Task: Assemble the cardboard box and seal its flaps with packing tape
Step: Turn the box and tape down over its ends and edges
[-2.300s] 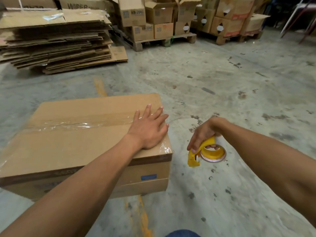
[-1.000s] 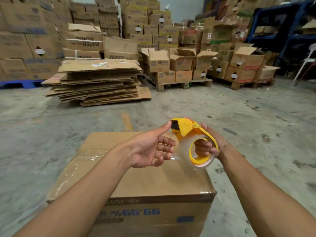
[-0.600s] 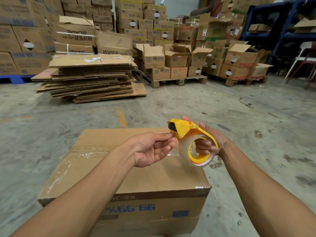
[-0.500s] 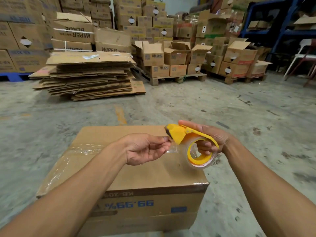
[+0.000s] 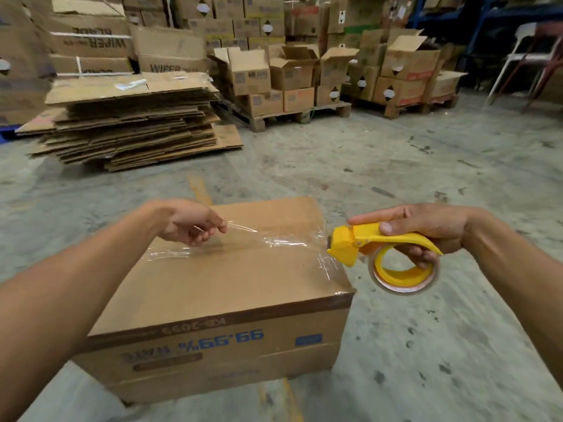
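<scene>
A closed cardboard box (image 5: 231,287) stands on the concrete floor in front of me, with clear tape along its top seam. My right hand (image 5: 426,229) grips a yellow tape dispenser (image 5: 380,248) just beyond the box's right edge, index finger laid along its top. A stretch of clear tape (image 5: 274,239) runs from the dispenser leftward above the box top. My left hand (image 5: 192,223) pinches the tape's free end over the box's far left part.
A pile of flattened cardboard (image 5: 131,120) lies on the floor at the far left. Pallets with open boxes (image 5: 286,77) stand behind, stacked cartons line the back wall, and a white chair (image 5: 524,56) is at the far right.
My hands have pulled apart: the left drew the tape end leftward, the right carried the dispenser to the right past the box edge, stretching out a length of tape.
</scene>
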